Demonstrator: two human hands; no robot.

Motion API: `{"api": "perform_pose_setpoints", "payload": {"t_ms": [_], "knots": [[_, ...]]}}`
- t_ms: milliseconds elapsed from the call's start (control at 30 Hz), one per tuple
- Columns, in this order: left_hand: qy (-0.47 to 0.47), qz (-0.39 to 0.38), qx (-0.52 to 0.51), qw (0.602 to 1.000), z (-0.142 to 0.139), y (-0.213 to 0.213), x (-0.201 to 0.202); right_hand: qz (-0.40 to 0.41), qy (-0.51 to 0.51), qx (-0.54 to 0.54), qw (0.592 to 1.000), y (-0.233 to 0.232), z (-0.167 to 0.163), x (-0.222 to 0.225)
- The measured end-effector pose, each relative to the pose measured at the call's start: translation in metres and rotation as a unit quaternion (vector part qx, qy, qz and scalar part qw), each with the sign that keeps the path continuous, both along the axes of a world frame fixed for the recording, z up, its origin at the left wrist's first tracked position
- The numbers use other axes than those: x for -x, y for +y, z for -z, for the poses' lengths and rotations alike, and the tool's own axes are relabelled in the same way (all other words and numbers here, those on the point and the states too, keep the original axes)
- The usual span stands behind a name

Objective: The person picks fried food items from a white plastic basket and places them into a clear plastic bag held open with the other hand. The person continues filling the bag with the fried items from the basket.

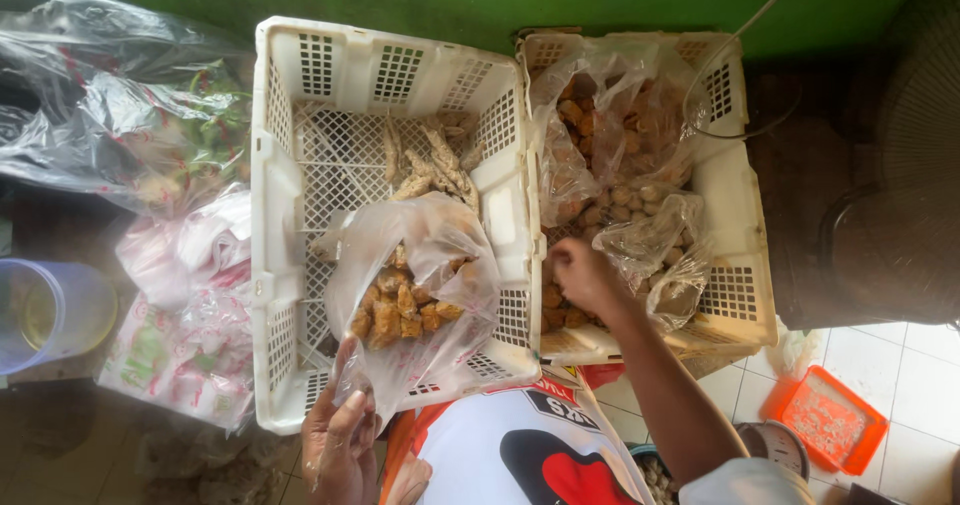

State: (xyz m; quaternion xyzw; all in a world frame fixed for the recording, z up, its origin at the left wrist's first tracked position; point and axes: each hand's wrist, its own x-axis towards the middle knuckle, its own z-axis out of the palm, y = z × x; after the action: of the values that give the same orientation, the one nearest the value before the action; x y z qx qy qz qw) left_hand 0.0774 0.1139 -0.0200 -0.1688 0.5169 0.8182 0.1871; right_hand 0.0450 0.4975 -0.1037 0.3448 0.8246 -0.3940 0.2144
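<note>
Left hand (338,443) has its grip closed on a clear bag of fried snacks (408,300) over the left white crate (270,265), right hand (585,277) digs into the other crate (745,255) among crumpled bags (655,245), fingers hidden so can't tell its grip, with an orange tray (825,420) nearby on the tiled floor (920,365).

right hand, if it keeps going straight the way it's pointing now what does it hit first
The right hand reaches into the right-hand crate, fingers aimed at the brown fried pieces by its near-left corner. It would probably meet those first, though depth is unclear and it may already touch them.
</note>
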Motion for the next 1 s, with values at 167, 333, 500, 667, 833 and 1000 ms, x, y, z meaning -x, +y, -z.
{"api": "perform_pose_setpoints", "payload": {"t_ms": [167, 333, 500, 667, 833, 1000], "knots": [[0.002, 0.034, -0.003, 0.999, 0.005, -0.002, 0.002, -0.312, 0.285, -0.058, 0.905, -0.014, 0.055, 0.0], [0.01, 0.03, -0.012, 0.999, 0.013, -0.004, 0.002, -0.249, 0.133, -0.06, 0.958, 0.006, 0.046, -0.002], [-0.025, 0.026, -0.007, 0.999, 0.014, 0.003, -0.011, 0.154, 0.227, 0.576, 0.77, 0.012, -0.045, -0.03], [0.002, 0.063, -0.014, 0.998, 0.008, 0.01, -0.011, 0.023, 0.105, 0.572, 0.813, -0.093, -0.095, -0.023], [0.022, 0.024, 0.009, 0.999, 0.001, -0.005, 0.001, -0.132, 0.258, 0.268, 0.919, -0.084, -0.096, -0.024], [0.004, 0.005, 0.012, 1.0, 0.004, -0.007, -0.005, -0.064, 0.094, -0.01, 0.993, -0.002, -0.029, -0.016]]}}
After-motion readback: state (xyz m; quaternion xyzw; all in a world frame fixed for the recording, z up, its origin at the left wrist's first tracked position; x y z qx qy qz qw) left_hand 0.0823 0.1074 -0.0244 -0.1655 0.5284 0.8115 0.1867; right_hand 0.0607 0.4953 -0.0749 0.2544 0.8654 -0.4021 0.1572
